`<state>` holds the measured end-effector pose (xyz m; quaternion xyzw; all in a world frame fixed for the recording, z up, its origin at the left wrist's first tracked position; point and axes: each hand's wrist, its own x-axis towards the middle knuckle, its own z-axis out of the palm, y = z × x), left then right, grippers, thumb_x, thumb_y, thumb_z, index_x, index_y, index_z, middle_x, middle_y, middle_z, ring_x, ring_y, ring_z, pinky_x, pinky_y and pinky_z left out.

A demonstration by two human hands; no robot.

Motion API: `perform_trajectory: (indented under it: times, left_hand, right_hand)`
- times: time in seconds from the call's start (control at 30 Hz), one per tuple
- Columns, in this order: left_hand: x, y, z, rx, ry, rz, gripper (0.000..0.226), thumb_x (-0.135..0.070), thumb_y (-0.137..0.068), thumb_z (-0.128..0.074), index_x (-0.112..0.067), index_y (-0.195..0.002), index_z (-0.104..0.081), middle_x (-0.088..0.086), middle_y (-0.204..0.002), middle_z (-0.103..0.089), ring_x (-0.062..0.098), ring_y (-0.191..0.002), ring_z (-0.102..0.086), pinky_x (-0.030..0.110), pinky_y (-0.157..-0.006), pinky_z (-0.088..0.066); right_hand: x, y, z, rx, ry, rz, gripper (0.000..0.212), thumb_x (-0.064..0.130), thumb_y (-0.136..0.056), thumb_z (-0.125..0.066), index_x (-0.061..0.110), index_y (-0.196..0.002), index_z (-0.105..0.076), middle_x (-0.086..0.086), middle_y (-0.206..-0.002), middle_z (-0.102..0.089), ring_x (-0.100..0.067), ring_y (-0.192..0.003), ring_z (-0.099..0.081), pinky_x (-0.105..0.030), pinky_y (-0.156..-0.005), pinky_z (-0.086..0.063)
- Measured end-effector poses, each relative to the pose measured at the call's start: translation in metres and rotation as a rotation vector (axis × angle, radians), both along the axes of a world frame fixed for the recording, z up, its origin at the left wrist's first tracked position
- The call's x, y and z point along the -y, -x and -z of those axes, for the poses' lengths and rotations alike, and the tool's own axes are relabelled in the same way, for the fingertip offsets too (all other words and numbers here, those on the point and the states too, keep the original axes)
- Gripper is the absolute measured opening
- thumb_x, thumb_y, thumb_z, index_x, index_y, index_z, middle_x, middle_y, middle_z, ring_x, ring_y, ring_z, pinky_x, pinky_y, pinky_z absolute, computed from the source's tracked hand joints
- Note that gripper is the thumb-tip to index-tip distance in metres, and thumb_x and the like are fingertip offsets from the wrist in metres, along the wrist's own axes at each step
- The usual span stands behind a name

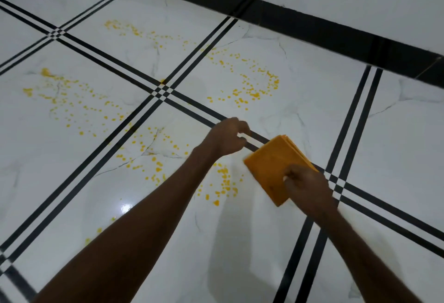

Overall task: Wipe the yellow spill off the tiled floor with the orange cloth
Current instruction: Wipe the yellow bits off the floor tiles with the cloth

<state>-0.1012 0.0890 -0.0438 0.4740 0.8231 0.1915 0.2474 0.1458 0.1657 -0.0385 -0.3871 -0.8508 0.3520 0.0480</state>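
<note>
Fingers of my right hand point(304, 182) pinch the folded orange cloth point(271, 165) above the tiled floor point(240, 242); left hand point(228, 138) loosely curled, holding nothing. Yellow spill point(252, 81) from nine to one o'clock looks untouched; all wiping remains, I judge.

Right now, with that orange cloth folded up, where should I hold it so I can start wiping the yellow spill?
The right hand already pinches the orange cloth at its near right edge. Probably better to lay the palm flat over its broad top face, from above, fingers toward the layered far edge. The folded square makes a flat pad, and the nearest yellow spill lies just left of it.
</note>
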Motion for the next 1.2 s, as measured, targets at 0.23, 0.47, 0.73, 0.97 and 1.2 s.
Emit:
perform_trajectory:
  times: [0.23, 0.47, 0.73, 0.97, 1.2]
  left_hand:
    - [0.038, 0.023, 0.074, -0.345, 0.258, -0.006, 0.08, -0.055, -0.099, -0.045, -0.025, -0.163, -0.009, 0.012, -0.17, -0.002, 0.03, -0.158, -0.002, 0.048, -0.122, -0.014]
    - [0.031, 0.024, 0.06, -0.289, 0.369, 0.026, 0.085, -0.052, -0.098, -0.05, -0.024, -0.163, -0.004, 0.013, -0.17, 0.007, 0.03, -0.158, 0.004, 0.049, -0.123, -0.013]
    - [0.046, 0.046, 0.053, -0.244, 0.3, 0.053, 0.078, -0.031, -0.096, -0.06, -0.026, -0.162, -0.018, 0.006, -0.171, -0.005, 0.021, -0.157, -0.01, 0.045, -0.121, -0.025]
    - [0.061, 0.044, 0.058, -0.241, 0.278, -0.019, 0.073, -0.033, -0.099, -0.054, -0.028, -0.162, -0.018, 0.008, -0.171, -0.006, 0.023, -0.157, -0.009, 0.042, -0.123, -0.017]
    - [0.122, 0.042, 0.024, -0.235, 0.193, -0.172, 0.06, -0.037, -0.098, -0.055, -0.02, -0.153, -0.04, 0.006, -0.158, -0.042, 0.027, -0.146, -0.035, 0.043, -0.117, -0.029]
  right_hand:
    - [-0.028, 0.058, 0.091, 0.303, -0.529, -0.492, 0.068, 0.057, -0.103, -0.024, 0.029, -0.163, -0.009, -0.01, -0.172, -0.009, -0.033, -0.159, -0.008, -0.055, -0.127, -0.01]
    - [0.066, 0.015, 0.094, 0.379, -0.363, 0.353, 0.077, 0.055, -0.101, -0.023, 0.015, -0.164, -0.005, -0.018, -0.171, -0.009, -0.045, -0.156, -0.009, -0.063, -0.124, -0.012]
    - [0.032, 0.06, 0.102, 0.163, -0.623, -0.705, 0.076, 0.056, -0.1, -0.035, 0.029, -0.164, -0.005, -0.007, -0.172, -0.011, -0.034, -0.159, -0.01, -0.056, -0.127, -0.009]
    - [0.102, 0.044, 0.094, 0.353, -0.475, 0.229, 0.081, 0.051, -0.099, -0.028, 0.002, -0.161, -0.012, -0.027, -0.166, -0.019, -0.046, -0.154, -0.016, -0.06, -0.124, -0.014]
    - [0.085, 0.08, 0.098, 0.109, -0.611, -0.821, 0.08, 0.06, -0.096, -0.037, 0.019, -0.163, -0.02, -0.012, -0.169, -0.022, -0.032, -0.159, -0.011, -0.055, -0.126, -0.013]
